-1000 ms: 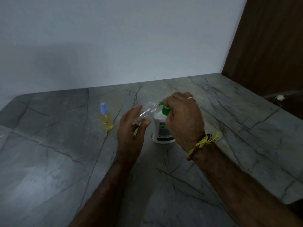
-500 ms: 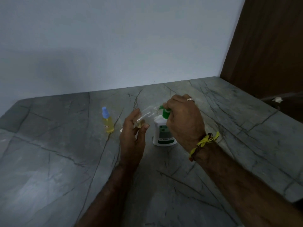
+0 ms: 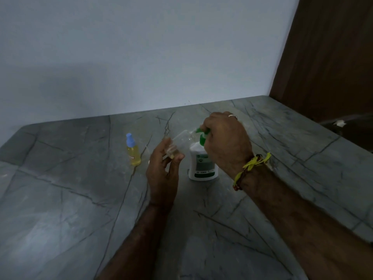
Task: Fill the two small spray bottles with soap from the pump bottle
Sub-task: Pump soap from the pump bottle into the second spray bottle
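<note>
The left hand [image 3: 161, 174] pinches the clear spray bottle [image 3: 180, 142] tilted, mouth at the green nozzle to catch soap. The right hand [image 3: 226, 142], fingers curled over it, presses the pump bottle [image 3: 202, 165] on the worktop [image 3: 80, 199]. The filled bottle [image 3: 133, 152] stands apart.

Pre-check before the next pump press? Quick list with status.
1. Clear bottle held by left hand: ok, grip at its base.
2. Bottle mouth at the green pump nozzle: ok, it looks lined up, tilted toward it.
3. Right hand on pump head: ok.
4. Pump bottle upright on the counter: ok.
5. Fill level in clear bottle: cannot tell, only a little at the base.
6. Capped yellow bottle out of the way: ok.
</note>
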